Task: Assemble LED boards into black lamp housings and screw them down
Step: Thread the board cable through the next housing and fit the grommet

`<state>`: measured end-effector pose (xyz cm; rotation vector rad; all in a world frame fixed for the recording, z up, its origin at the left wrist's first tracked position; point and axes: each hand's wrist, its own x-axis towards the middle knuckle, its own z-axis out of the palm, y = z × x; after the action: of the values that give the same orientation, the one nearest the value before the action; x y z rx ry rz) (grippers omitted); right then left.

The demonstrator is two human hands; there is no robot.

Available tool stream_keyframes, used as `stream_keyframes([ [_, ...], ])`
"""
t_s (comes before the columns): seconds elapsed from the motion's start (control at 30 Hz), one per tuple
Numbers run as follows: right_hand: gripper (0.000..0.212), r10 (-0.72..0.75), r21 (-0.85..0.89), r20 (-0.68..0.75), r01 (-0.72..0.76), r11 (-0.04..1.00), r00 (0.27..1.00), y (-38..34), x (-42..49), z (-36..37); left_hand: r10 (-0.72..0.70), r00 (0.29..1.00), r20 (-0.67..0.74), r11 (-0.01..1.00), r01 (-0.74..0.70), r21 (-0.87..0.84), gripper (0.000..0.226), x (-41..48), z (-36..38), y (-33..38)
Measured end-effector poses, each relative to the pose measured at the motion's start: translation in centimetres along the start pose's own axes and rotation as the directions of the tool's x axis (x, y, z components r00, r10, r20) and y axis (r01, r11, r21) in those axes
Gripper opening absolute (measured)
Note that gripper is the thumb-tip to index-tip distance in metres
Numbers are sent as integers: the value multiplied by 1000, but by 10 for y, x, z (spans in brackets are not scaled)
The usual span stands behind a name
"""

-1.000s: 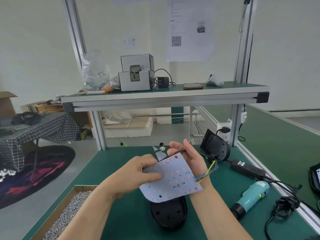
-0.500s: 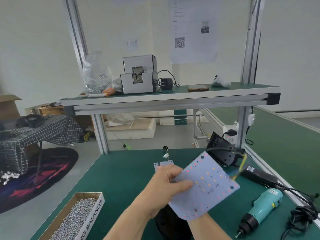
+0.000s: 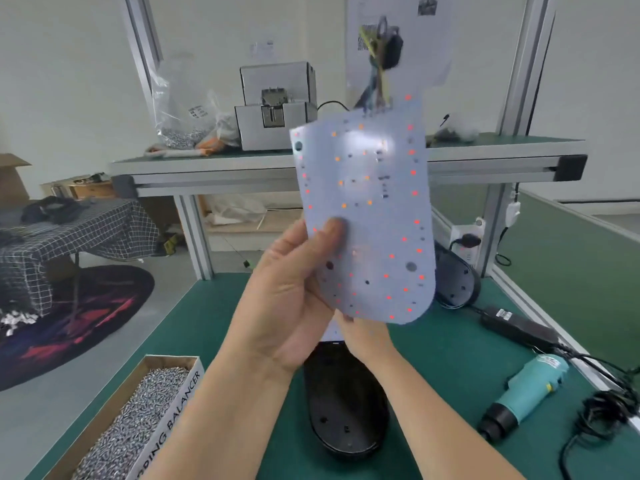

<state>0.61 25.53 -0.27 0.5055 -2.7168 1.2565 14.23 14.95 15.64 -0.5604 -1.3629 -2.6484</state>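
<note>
A black lamp housing [image 3: 346, 403] lies flat on the green table [image 3: 450, 358], with a box of screws [image 3: 114, 427] to its left and a teal screwdriver [image 3: 526, 393] to its right. Above the housing, the left hand [image 3: 287, 306] pinches the LED board [image 3: 374, 216] upright by its left edge, thumb on the lit face. The right hand [image 3: 367, 336] meets the board's lower edge; its fingers are mostly hidden, so I cannot tell their grip. A second housing [image 3: 457, 278] sits beyond, to the right.

Single head view, wide-angle, facing forward-down over green bench [image 3: 450, 358], close.
</note>
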Motion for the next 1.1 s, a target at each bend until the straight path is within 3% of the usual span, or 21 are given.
stream_keyframes([
  [0.07,18,-4,-82,-46,0,997,999,2,0,-4,27,995,-95,995,-36,-93,31,10,-9,9],
  [0.17,17,-69,-226,45,78,971,997,8,-2,-19,15,958,-285,965,-89,-248,28,19,-33,27],
  [0.23,30,-55,-86,96,64,994,994,6,-3,-27,-66,908,-414,944,-78,-321,19,17,-59,18],
  [0.3,21,-1,172,159,-26,985,987,-2,-10,-27,-193,844,-501,930,-6,-368,19,12,-80,1],
  [0.37,13,36,314,195,-97,944,980,-3,-14,-20,-299,785,-542,910,64,-409,23,3,-97,-21],
  [0.5,14,125,466,166,-189,864,978,6,-20,-3,-406,742,-533,900,222,-376,27,-20,-123,-61],
  [0.7,15,142,528,155,-203,825,978,13,-23,11,-509,722,-469,861,438,-260,44,-62,-142,-97],
  [0.87,17,-19,223,187,-24,975,982,18,-22,5,-586,713,-384,794,599,-100,44,-69,-133,-113],
  [1.0,18,-81,68,274,65,996,958,15,-19,-6,-531,766,-362,828,559,-30,46,-72,-131,-120],
  [1.1,21,-152,70,214,140,988,965,1,-19,-19,-505,806,-309,847,532,4,45,-71,-137,-115],
])
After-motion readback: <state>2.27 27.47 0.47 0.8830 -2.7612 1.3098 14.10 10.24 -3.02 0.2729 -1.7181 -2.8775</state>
